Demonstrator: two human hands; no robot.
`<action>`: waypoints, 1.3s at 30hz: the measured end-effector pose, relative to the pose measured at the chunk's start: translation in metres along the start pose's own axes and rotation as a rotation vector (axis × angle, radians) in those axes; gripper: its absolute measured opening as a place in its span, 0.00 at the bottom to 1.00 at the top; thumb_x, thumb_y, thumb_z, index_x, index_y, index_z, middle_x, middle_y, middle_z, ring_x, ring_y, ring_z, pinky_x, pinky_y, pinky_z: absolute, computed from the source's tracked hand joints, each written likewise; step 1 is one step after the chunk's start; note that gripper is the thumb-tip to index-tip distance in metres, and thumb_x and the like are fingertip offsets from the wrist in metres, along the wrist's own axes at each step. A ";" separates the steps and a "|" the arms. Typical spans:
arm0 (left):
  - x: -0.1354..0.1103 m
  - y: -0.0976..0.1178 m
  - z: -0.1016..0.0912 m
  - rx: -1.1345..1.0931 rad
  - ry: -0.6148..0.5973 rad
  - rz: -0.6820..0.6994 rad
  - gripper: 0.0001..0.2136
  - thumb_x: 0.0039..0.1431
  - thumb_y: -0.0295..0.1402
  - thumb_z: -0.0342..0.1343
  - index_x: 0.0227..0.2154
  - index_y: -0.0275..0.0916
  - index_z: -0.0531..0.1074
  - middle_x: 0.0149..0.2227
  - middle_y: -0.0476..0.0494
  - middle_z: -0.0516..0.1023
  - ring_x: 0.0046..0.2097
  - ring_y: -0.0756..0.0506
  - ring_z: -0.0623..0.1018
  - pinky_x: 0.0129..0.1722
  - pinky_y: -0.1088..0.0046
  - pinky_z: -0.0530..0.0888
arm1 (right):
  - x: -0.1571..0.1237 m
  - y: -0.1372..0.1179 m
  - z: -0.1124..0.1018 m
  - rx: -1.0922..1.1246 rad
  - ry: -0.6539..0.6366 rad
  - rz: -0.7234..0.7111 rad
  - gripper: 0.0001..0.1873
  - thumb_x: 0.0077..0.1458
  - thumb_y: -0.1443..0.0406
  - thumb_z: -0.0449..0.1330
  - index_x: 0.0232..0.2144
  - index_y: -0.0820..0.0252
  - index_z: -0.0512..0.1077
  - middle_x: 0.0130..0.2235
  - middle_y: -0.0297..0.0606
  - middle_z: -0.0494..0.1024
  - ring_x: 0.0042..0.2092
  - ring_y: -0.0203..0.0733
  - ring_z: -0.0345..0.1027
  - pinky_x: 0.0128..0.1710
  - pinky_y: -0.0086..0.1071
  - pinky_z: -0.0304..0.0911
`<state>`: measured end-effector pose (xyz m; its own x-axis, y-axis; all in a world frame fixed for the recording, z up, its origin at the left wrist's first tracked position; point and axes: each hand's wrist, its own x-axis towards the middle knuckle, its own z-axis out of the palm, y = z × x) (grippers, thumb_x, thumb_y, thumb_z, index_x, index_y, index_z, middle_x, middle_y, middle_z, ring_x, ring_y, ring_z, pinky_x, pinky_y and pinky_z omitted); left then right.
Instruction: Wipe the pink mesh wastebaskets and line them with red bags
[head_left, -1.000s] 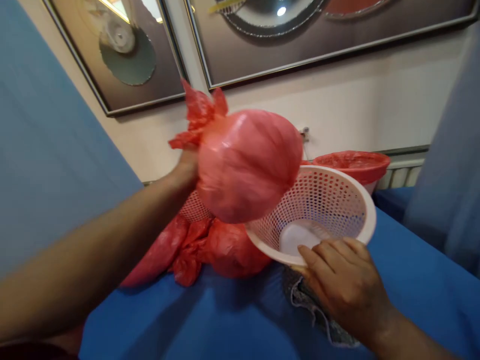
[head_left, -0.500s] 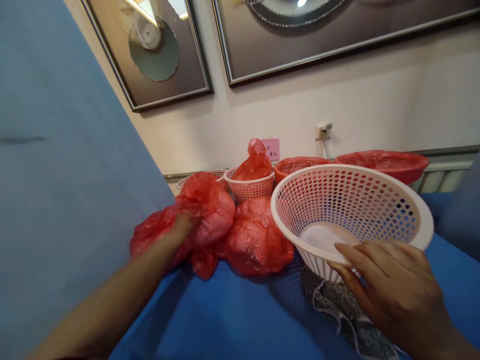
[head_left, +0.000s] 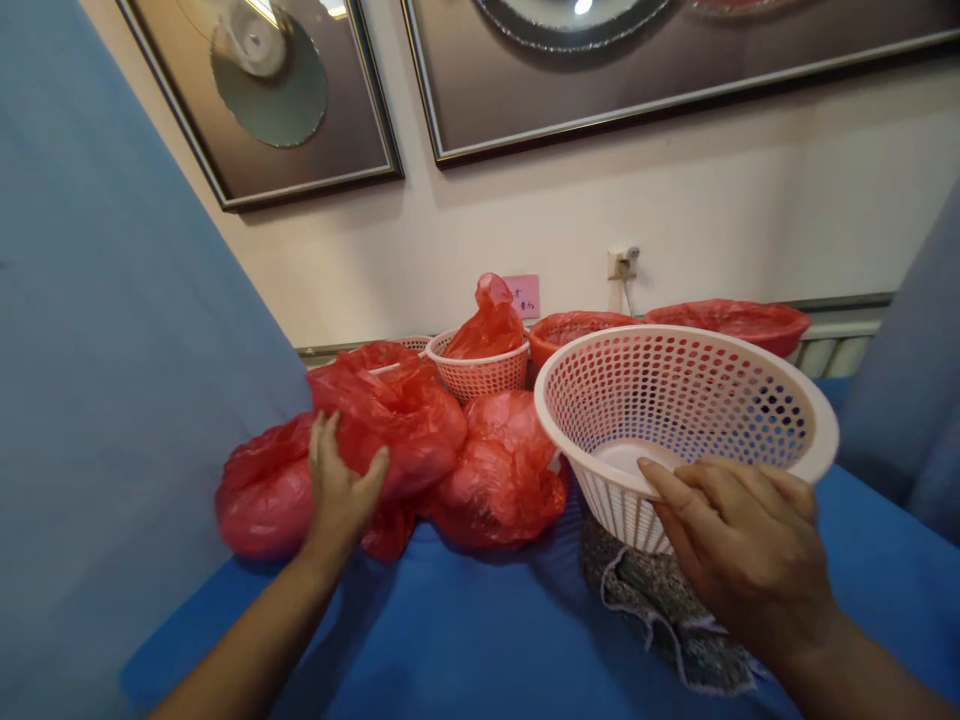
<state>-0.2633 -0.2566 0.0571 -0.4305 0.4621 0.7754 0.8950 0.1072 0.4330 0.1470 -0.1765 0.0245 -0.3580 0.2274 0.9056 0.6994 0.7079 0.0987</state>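
My right hand [head_left: 739, 530] grips the near rim of a pale pink plastic colander basket [head_left: 600, 490], thumb inside and fingers over the edge. The basket looks empty and tilts toward me. Beneath it lies a grey speckled bundle [head_left: 660, 590] with white cords. My left hand [head_left: 339, 480], fingers spread, is at the front of a filled red plastic bag [head_left: 420, 430]; whether it touches the bag I cannot tell. Another red bag [head_left: 262, 490] lies to its left, and a third red bag [head_left: 502, 470] sits between that pile and the basket.
Along the wall stand a small pink basket [head_left: 480, 375] holding a red bag, and two red-lined baskets [head_left: 581, 325]. A pink note [head_left: 525, 296] and a wall socket [head_left: 621, 264] are behind. Blue curtains [head_left: 112, 400] flank the blue-covered table [head_left: 480, 640]. Framed pictures [head_left: 315, 100] hang above.
My left hand has let go of the bunched top of the red bag and drawn back, fingers now spread. The bag's top has loosened and spread left. My right hand still grips the basket.
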 end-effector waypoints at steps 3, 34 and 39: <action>-0.034 0.019 0.004 -0.026 -0.099 0.008 0.31 0.58 0.41 0.58 0.62 0.35 0.62 0.70 0.29 0.55 0.71 0.32 0.57 0.68 0.47 0.57 | 0.002 0.004 0.001 -0.066 0.026 0.011 0.14 0.64 0.66 0.59 0.51 0.53 0.73 0.35 0.34 0.79 0.42 0.42 0.70 0.46 0.39 0.51; -0.084 0.233 0.068 -1.032 -0.905 -0.359 0.10 0.54 0.32 0.58 0.38 0.35 0.78 0.37 0.42 0.83 0.38 0.41 0.81 0.36 0.65 0.79 | -0.108 -0.095 0.037 0.443 -0.483 -0.265 0.10 0.62 0.66 0.56 0.42 0.56 0.76 0.44 0.39 0.80 0.46 0.44 0.70 0.47 0.37 0.66; -0.083 0.221 0.052 -1.140 -0.881 -0.266 0.14 0.57 0.37 0.61 0.43 0.37 0.79 0.43 0.42 0.84 0.44 0.40 0.81 0.47 0.61 0.79 | -0.125 -0.029 0.038 0.272 -0.536 0.337 0.18 0.62 0.65 0.56 0.53 0.57 0.73 0.55 0.47 0.73 0.55 0.52 0.66 0.54 0.47 0.62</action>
<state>-0.0233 -0.2260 0.0646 0.0196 0.9621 0.2718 0.0473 -0.2725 0.9610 0.1476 -0.1999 -0.1077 -0.4538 0.7140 0.5331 0.6711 0.6675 -0.3226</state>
